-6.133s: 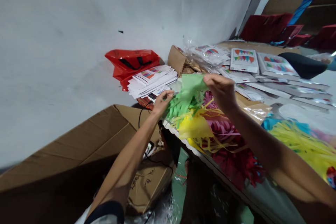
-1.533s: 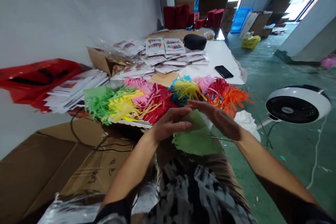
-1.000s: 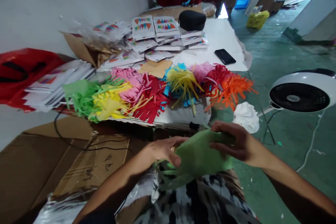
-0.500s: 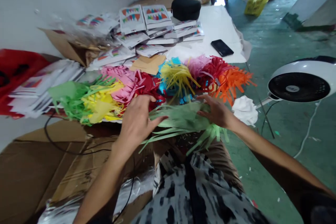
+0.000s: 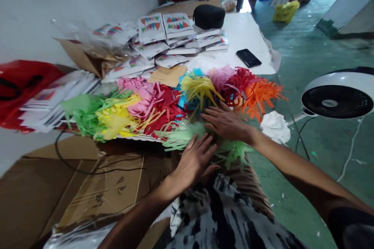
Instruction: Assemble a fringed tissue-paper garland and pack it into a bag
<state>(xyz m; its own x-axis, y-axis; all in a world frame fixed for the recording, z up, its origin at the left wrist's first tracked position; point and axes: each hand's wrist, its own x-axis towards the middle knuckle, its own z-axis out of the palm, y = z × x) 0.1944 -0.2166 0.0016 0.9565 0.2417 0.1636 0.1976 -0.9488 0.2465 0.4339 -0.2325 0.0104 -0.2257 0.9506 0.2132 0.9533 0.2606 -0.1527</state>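
Both hands open, fingers spread, no pinch, neither one clamped. Right hand [image 5: 226,121] lies palm down on a green fringed paper piece [image 5: 184,136], fingers apart. Left hand [image 5: 194,161] is just below it, fingers splayed, fingertips at the green fringe; exact contact is hard to tell. The green piece sits at the near edge of the bench [image 5: 239,35], partly over the person's lap, its strips hanging off the edge.

Just behind it is a row of fringed paper bunches, about eight, overlapping: green [image 5: 82,114], yellow [image 5: 113,124], pink [image 5: 134,93], red [image 5: 166,111], yellow-and-cyan [image 5: 198,89], pale pink [image 5: 220,76], red [image 5: 239,83], orange [image 5: 260,95].

Farther along the bench: two face-up bunting packs [image 5: 163,25], one phone [image 5: 248,58], one black pouch [image 5: 209,16]. Beside the bench's right edge: one crumpled white tissue [image 5: 274,127], one fan [image 5: 336,99]. Cardboard box [image 5: 96,190] is at the near left.
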